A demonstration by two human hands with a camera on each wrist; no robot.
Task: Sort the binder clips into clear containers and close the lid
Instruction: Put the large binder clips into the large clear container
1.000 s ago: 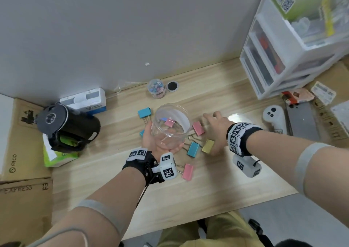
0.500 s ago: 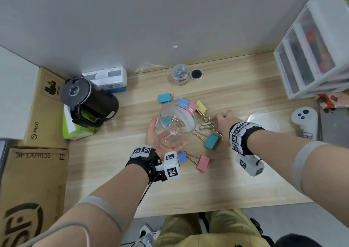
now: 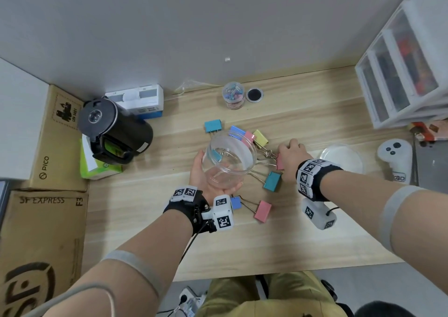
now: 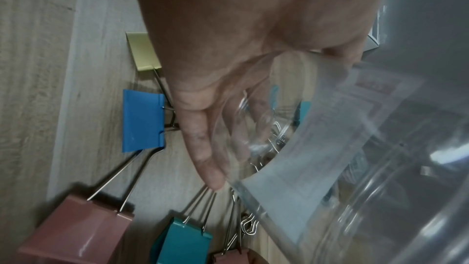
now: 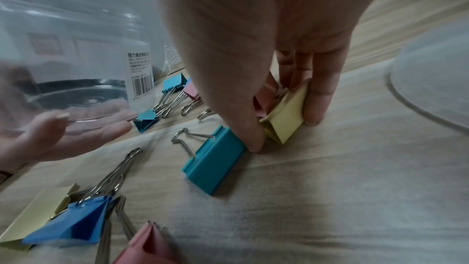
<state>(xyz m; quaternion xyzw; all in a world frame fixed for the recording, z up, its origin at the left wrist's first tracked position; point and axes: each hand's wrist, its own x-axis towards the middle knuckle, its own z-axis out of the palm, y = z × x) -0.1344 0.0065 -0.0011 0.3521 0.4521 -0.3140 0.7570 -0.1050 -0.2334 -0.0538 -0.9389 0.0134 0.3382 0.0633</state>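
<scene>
Beneath the right hand [image 5: 291, 79], its grip pinches a yellow clip [image 5: 286, 115].

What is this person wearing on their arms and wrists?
Each wrist carries a black strap with black-and-white square markers and a white marker-covered camera block: left hand, right hand. Thin black cables trail from both blocks. A grey band circles each forearm.

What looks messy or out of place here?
Binder clips lie scattered on the desk. The left hand holds the jar tilted, and its lid lies apart behind the right hand. Nothing looks damaged.
</scene>
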